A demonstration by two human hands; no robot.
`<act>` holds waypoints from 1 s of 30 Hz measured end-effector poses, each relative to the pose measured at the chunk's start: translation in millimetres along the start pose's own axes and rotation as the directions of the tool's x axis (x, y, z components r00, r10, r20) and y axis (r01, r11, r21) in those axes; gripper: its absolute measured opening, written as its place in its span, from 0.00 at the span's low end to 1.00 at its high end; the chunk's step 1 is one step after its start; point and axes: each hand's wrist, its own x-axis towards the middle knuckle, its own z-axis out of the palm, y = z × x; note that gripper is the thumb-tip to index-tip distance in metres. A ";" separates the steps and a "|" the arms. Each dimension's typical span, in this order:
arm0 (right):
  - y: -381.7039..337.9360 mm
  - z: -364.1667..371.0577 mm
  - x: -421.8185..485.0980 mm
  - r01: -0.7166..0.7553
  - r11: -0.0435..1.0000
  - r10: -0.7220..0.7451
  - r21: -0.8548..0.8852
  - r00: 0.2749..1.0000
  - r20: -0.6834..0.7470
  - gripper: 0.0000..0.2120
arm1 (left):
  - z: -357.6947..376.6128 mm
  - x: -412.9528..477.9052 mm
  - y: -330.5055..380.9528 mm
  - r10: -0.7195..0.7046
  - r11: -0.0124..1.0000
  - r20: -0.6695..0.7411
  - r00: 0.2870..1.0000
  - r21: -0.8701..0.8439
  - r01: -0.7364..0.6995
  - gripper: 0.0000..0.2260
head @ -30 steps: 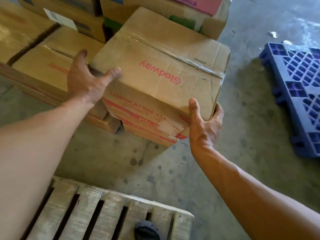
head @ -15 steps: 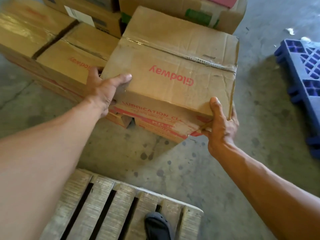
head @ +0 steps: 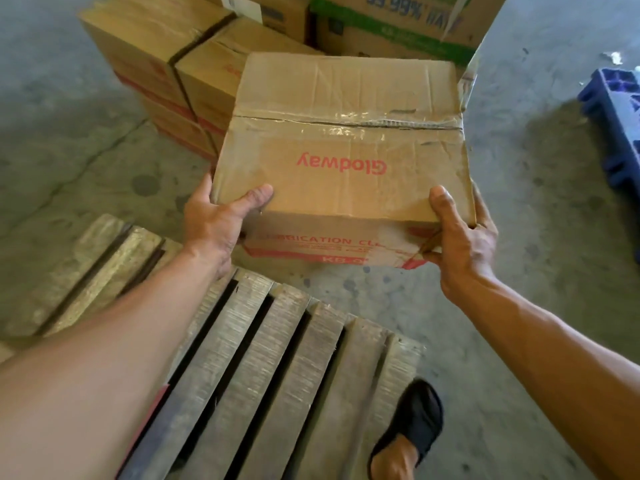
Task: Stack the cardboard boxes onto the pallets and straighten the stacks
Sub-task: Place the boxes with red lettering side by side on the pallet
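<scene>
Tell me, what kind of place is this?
Likely a warehouse or storeroom: bare concrete floor, a wooden pallet, a blue plastic pallet, and stacked cardboard boxes behind the hand-held Glodway box.

The held box (head: 346, 133) reads "Glodway" and "BRICATION CL"; the green box (head: 391, 32), "99.99%".

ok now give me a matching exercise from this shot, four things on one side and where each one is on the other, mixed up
Things
1. Glodway box
2. wooden pallet
3. blue pallet
4. black shoe

Places
a. far right edge of the view, on the concrete
b. off the floor, gripped by the left hand and right hand
c. bottom right, on the floor beside the wooden slats
d. low in the view, under both forearms

Pairs: 1-b, 2-d, 3-a, 4-c
</scene>
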 end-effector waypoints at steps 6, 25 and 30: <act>33.4 -38.9 -57.6 -0.036 0.998 0.038 -0.055 0.998 0.045 0.33 | -34.7 -81.2 -50.6 -0.053 0.996 -0.063 0.997 -0.078 0.048 0.20; 146.7 -188.7 -189.5 0.053 0.968 0.104 -0.245 0.807 0.582 0.40 | -68.7 -404.9 -237.0 -0.145 0.947 -0.491 0.859 -0.321 -0.024 0.26; 202.1 -210.8 -246.8 0.091 0.932 0.171 -0.350 0.741 0.649 0.40 | -100.9 -479.7 -316.1 -0.249 0.922 -0.569 0.784 -0.386 0.012 0.21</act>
